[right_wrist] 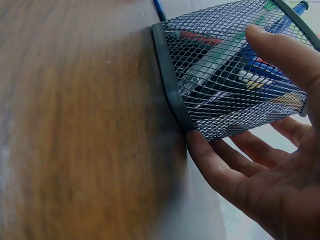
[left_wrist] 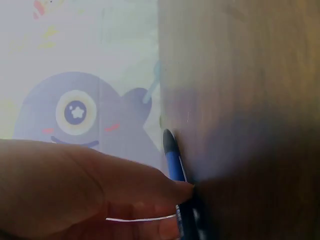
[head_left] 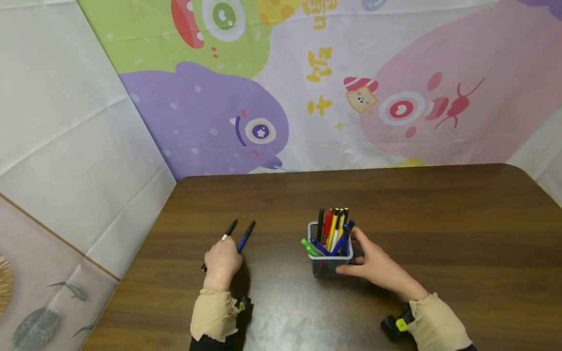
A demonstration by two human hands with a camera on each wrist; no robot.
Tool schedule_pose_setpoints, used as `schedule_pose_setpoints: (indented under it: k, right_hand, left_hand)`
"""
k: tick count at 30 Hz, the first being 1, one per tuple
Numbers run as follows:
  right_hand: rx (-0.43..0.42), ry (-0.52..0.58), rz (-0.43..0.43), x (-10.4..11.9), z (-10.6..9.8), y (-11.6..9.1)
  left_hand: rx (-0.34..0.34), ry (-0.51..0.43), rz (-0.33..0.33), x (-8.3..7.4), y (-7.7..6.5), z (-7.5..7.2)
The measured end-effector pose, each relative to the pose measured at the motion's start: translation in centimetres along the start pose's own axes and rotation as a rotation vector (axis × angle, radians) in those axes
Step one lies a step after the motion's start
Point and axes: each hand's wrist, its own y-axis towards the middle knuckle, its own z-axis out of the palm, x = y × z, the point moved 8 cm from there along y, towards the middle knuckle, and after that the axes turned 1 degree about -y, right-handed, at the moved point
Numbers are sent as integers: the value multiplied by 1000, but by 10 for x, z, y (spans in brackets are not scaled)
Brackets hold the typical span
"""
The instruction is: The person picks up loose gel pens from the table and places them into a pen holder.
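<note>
My left hand (head_left: 223,261) is over a black pen with a white section (head_left: 225,237) lying on the table; its thumb and fingers pinch the pen, though the hand covers the middle. Just right of that hand lies a blue pen with a black end (head_left: 247,236), seen past the thumb in the left wrist view. My right hand (head_left: 377,265) holds the right side of a black mesh pen holder (head_left: 324,267), thumb and fingers spread around it. In the right wrist view, one fingertip touches the holder's base rim (right_wrist: 172,95). Black, red, yellow, blue and green pens (head_left: 332,230) fill the holder.
The brown wooden table (head_left: 281,200) runs back to a cartoon-printed cloth (head_left: 325,141). White cloth (head_left: 88,126) hangs on the left side. A small black camera (head_left: 392,326) is strapped at the right wrist, another (head_left: 242,304) at the left.
</note>
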Motion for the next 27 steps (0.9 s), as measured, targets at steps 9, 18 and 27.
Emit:
schedule_pose_setpoints:
  k: [9, 18, 27]
  right_hand:
    - [-4, -13, 5, -1, 0, 1]
    - [-9, -16, 9, 0, -1, 1]
    - [-7, -16, 1, 1, 0, 1]
  left_hand:
    - [-93, -58, 34, -3, -1, -7]
    - [-420, -212, 192, -28, -17, -50]
    - [-567, -424, 261, -48, -38, -82]
